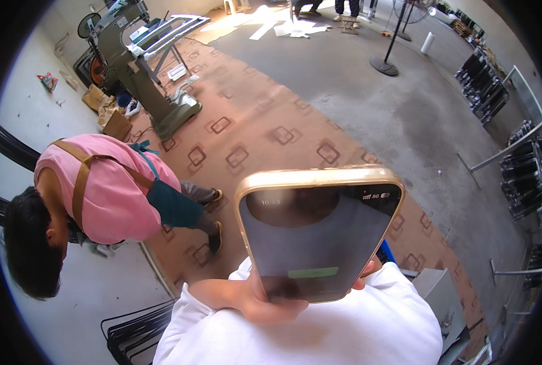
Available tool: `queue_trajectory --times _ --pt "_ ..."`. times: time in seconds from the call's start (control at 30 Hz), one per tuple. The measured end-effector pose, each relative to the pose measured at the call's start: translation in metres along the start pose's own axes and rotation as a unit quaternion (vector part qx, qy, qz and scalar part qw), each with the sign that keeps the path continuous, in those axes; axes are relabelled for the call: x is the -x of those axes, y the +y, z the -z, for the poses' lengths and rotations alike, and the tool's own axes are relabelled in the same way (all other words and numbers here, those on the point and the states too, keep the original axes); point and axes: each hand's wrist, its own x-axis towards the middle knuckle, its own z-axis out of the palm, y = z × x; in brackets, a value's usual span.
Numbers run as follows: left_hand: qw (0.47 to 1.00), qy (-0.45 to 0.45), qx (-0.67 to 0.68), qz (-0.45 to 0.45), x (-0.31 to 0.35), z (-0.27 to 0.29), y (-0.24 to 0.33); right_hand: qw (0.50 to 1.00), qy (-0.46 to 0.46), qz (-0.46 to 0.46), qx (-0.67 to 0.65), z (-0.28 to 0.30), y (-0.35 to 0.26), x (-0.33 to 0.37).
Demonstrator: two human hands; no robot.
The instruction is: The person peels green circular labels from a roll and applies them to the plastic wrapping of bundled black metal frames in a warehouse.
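A smartphone [319, 237] in a gold-rimmed case stands tilted up in front of my white shirt, its dark screen toward me with a green bar low on it. My left hand [274, 309] grips its lower left corner, the thumb lying across the bottom edge. At the phone's lower right edge a few fingertips [361, 282] curl round from behind; I cannot tell which hand they belong to. A bit of skin [377, 262] shows beside them, near the right side of my shirt. The phone hides most of what lies behind it, including my right hand's fingers.
At the left a person in a pink shirt and teal apron [107, 188] bends forward. Beyond stands a green machine [137, 79]. Black frames hang on racks [523, 176] at the right. A fan stand [385, 66] rises from the grey floor, beside patterned brown flooring [234, 121].
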Motion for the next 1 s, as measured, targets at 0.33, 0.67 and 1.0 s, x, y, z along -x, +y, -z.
queue_trajectory --times 0.33,0.67,1.0 --pt "0.997 0.069 0.002 0.025 -0.044 0.032 -0.006 0.984 -0.093 -0.129 0.085 0.049 -0.030 -0.041" --pt "0.992 0.113 -0.032 0.046 -0.073 0.051 -0.036 0.981 -0.095 -0.153 0.070 0.104 -0.044 -0.039" --pt "0.945 0.295 -0.087 -0.109 -0.062 0.039 -0.021 0.987 -0.036 -0.153 0.035 0.107 -0.024 -0.061"
